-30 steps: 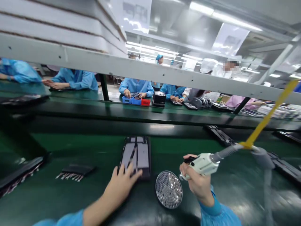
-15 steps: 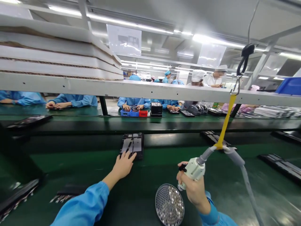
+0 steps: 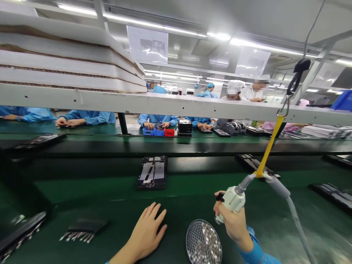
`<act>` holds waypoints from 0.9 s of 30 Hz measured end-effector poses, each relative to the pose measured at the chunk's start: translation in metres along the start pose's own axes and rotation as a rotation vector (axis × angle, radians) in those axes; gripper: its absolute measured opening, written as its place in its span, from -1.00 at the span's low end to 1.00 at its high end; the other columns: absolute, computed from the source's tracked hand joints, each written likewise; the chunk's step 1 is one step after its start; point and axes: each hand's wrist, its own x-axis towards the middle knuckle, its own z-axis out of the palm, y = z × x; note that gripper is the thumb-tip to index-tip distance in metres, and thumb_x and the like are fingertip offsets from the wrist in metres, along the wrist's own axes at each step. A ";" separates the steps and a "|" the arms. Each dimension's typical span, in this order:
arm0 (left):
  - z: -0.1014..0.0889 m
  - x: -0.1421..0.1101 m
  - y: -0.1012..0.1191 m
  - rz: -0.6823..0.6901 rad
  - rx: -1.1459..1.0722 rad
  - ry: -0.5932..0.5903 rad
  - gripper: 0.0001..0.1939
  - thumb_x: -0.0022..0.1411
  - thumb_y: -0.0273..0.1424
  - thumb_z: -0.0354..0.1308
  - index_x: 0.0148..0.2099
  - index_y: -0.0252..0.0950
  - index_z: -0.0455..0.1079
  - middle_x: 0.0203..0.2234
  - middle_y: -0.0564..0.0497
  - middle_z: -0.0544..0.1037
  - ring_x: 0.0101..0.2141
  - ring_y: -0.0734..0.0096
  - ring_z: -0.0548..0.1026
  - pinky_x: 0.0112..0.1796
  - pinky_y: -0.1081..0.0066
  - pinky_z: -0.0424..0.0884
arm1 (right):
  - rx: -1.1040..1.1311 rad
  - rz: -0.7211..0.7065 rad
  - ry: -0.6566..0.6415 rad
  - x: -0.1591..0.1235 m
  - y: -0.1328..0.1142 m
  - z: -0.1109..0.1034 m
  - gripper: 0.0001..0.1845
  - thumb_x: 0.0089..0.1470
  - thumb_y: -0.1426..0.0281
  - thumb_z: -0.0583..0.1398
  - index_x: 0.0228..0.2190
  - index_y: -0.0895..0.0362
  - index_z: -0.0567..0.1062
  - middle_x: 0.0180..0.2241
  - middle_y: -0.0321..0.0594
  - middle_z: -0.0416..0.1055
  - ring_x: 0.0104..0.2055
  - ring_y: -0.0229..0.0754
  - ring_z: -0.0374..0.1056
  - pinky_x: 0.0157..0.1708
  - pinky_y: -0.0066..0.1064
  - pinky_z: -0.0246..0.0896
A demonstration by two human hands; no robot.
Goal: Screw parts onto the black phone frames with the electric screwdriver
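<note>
My left hand (image 3: 147, 234) lies flat and open on the green work surface (image 3: 82, 190), holding nothing, its fingers pointing toward a black tray with grey panels (image 3: 153, 172) that sits apart from it on the belt. My right hand (image 3: 233, 225) is closed around a white electric screwdriver (image 3: 232, 201), tip pointing down-left. A grey hose (image 3: 286, 200) runs from the tool, and a yellow strap (image 3: 268, 150) hangs it from above. A round perforated metal dish of small screws (image 3: 203, 244) lies between my hands, just below the screwdriver tip.
A small black part with metal pins (image 3: 82, 229) lies at left. More black trays (image 3: 253, 163) sit along the belt at right. A white shelf beam (image 3: 176, 104) with stacked cardboard (image 3: 63, 62) runs overhead. Several workers in blue coats (image 3: 158, 121) sit across the line.
My left hand let go of the black tray and drew back toward me; the tray now lies farther away on the belt. The right hand with the screwdriver stayed roughly in place.
</note>
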 end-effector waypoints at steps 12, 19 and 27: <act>0.001 -0.002 0.002 0.032 0.041 0.077 -0.58 0.32 -0.25 0.11 0.19 -0.17 0.45 0.11 -0.18 0.53 0.11 -0.07 0.50 0.01 0.08 0.56 | -0.044 0.027 0.005 -0.008 0.003 0.003 -0.54 -0.07 0.17 0.40 -0.21 0.15 0.44 -0.59 -0.30 0.39 -0.54 -0.18 0.34 -0.54 -0.39 0.26; -0.011 0.005 0.006 0.055 0.033 0.062 -0.58 0.28 -0.28 0.16 0.15 -0.28 0.49 0.07 -0.29 0.55 0.07 -0.13 0.52 -0.01 0.05 0.55 | -0.061 -0.005 -0.032 -0.006 -0.001 -0.001 -0.56 -0.05 0.20 0.40 -0.21 0.17 0.44 -0.55 -0.24 0.45 -0.52 -0.16 0.39 -0.53 -0.38 0.34; -0.020 0.011 0.017 -0.061 -0.202 -0.147 -0.54 0.39 -0.27 0.03 0.24 -0.35 0.38 0.21 -0.36 0.38 0.27 -0.15 0.28 0.20 -0.09 0.29 | -0.058 -0.051 -0.032 -0.007 -0.025 0.000 -0.73 -0.09 0.41 0.38 -0.30 0.14 0.47 -0.54 -0.32 0.44 -0.51 -0.21 0.41 -0.50 -0.37 0.35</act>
